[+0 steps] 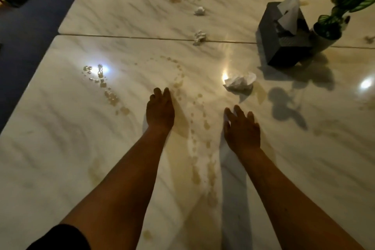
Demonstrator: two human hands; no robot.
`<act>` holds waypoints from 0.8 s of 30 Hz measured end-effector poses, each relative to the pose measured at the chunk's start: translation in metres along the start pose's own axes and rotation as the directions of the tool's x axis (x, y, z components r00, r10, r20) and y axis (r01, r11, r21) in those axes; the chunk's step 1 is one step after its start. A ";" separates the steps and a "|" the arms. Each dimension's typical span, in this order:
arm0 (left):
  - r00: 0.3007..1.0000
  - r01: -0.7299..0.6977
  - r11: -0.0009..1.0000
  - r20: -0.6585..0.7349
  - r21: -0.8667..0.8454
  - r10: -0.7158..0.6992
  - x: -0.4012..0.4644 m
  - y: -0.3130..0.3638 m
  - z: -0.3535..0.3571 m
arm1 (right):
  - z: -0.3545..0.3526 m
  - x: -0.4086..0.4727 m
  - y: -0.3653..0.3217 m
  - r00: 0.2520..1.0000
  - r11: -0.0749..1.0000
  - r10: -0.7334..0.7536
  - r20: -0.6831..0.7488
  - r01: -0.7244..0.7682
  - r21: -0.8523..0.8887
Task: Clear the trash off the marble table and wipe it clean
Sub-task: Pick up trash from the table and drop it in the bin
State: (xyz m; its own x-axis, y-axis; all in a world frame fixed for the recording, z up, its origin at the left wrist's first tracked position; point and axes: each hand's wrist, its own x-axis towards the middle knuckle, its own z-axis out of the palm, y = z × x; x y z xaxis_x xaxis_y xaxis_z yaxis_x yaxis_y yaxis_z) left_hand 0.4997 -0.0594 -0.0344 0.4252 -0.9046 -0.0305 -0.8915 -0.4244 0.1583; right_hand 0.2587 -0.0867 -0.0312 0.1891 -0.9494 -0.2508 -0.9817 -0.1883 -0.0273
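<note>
Two hands over the marble bench (60,148), palms down, nothing held. Far left: droplet trail (107,91) catching glare. My left hand (160,111): grip loose, fingers together, tips at the edge of the curved brownish spill arc (178,79). More stain streaks (203,168) run btwn my forearms. My right hand (242,130): grip spread, empty. Large crumpled tissue (240,82) lies just beyond it, apart. Two smaller wads further out: one (199,37) on the seam btwn slabs, one (199,10) past it. Right side: dark tissue box (284,46), tilted, beside potted plant (328,30).
</note>
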 end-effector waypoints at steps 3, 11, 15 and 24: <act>0.994 -0.099 0.984 -0.060 -0.146 0.091 0.005 0.028 0.003 | -0.002 -0.002 0.003 0.998 0.999 -0.009 -0.058 0.011 0.040; 0.925 -0.380 0.912 -0.079 -0.153 0.372 0.028 0.158 -0.003 | -0.017 0.035 0.062 0.945 0.967 0.147 -0.292 -0.074 0.245; 0.901 -0.425 0.904 -0.069 0.052 0.428 0.047 0.203 0.009 | -0.033 0.069 0.093 0.976 0.985 0.049 -0.212 -0.013 0.170; 0.956 -0.288 0.957 -0.061 -0.020 0.287 0.082 0.182 0.020 | -0.037 0.121 0.087 0.960 0.971 -0.075 -0.271 0.132 0.200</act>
State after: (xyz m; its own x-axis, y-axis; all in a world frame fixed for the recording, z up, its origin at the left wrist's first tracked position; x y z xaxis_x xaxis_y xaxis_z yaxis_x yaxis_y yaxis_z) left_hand 0.3686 -0.2116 -0.0280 0.1605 -0.9841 0.0761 -0.9729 -0.1448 0.1801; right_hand 0.1970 -0.2275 -0.0287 0.2610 -0.9651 0.0231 -0.9323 -0.2582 -0.2534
